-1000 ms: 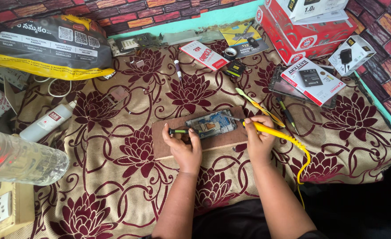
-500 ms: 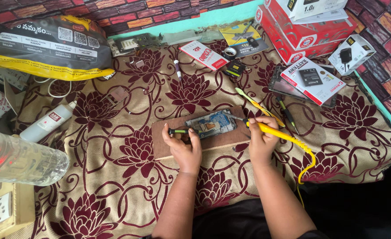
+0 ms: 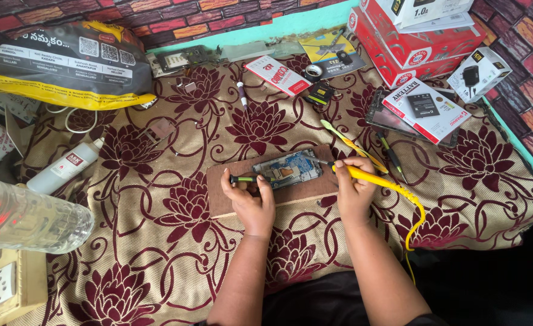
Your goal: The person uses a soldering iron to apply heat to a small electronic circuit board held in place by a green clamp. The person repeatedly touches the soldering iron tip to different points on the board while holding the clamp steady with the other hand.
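Bottle (image 3: 28, 220) lies far left, out of the way. Left hand (image 3: 251, 199) pinches a small screwdriver (image 3: 245, 179), fingers curled shut on it. Opened phone (image 3: 287, 169) sits on a board (image 3: 266, 193) for a flat base. Right hand (image 3: 352, 190) fist-grips yellow iron (image 3: 375, 179), tip at phone's edge.

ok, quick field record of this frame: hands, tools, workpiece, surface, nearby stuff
left hand: left hand grips a small green-tipped screwdriver beside the phone
right hand: right hand holds a yellow soldering iron, tip at the phone's right end
workpiece: opened phone, circuit board exposed
support: brown board under the phone
surface: maroon floral cloth
nearby: plastic bottle far left; red boxes top right; white squeeze bottle left
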